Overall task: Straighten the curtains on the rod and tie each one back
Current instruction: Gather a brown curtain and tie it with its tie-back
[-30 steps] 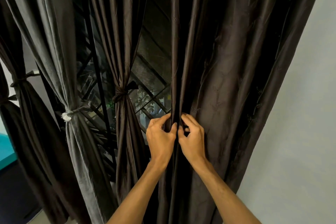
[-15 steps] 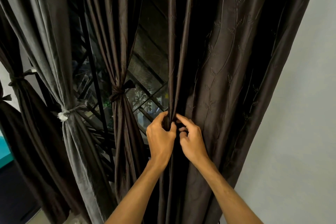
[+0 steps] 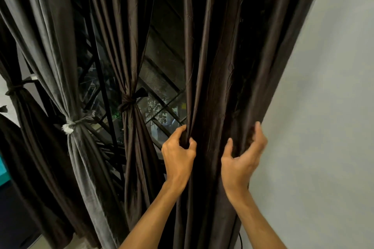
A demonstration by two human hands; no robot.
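Note:
A wide dark brown curtain hangs loose at the right, against the wall. My left hand grips its left edge folds at waist height. My right hand reaches round the curtain's right edge, palm turned inward and fingers spread and curved against the cloth. To the left, a narrow brown curtain is gathered by a dark tie. A grey curtain is bound with a pale tie. Another brown curtain is tied at the far left.
A pale wall runs along the right side. Behind the curtains is a window with dark diagonal bars and plants outside. A teal surface shows at the far left edge.
My right hand let go of the centre folds beside my left hand and swept right to the curtain's outer edge. My left hand kept its grip.

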